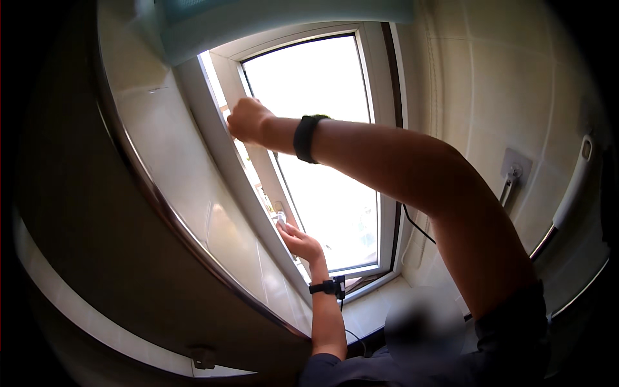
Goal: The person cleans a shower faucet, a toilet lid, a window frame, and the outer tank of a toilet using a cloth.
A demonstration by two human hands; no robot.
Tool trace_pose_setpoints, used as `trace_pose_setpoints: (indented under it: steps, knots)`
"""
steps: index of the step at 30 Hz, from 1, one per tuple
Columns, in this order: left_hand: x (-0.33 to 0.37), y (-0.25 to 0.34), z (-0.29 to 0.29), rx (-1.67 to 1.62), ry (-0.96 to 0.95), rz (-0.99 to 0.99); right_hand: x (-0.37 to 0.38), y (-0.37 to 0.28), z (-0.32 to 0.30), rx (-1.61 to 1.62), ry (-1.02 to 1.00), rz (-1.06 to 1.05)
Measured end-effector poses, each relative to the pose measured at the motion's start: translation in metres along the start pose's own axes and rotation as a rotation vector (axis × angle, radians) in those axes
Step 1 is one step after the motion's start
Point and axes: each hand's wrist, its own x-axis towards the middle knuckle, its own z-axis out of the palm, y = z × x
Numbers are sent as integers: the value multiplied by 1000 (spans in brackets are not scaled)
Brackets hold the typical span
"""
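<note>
Fingers of the left hand, just below the centre of the view, are bending around the lower end of a white handle, pinching it; the handle is standing out just above and left of the palm, touching the fingertips. Higher up, left of centre, the right hand is curling into a fist against the left edge of the window sash; I cannot tell whether its hidden fingers are gripping anything. The sash is lying behind both hands, standing a little apart from its surround along the left, where a bright gap is showing.

Around the left wrist a dark strap with a small device is sitting, and a black band is circling the right one. The right forearm is crossing the glowing glass from the right. Overhead, a pale blue blind is hanging across the top. Tiled wall is rising on the left, behind a dark panel with a shiny rim. On the right, a hook is sticking to the tiles.
</note>
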Motion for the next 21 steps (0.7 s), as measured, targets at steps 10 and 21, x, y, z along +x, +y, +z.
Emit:
trace_pose_setpoints:
  steps: [10,21]
  knots:
    - [-4,13,6,-75,-16,-68,36,81,-16,75,370,333]
    - [0,14,-1,-148,8,-85,22,75,-15,225,335,435]
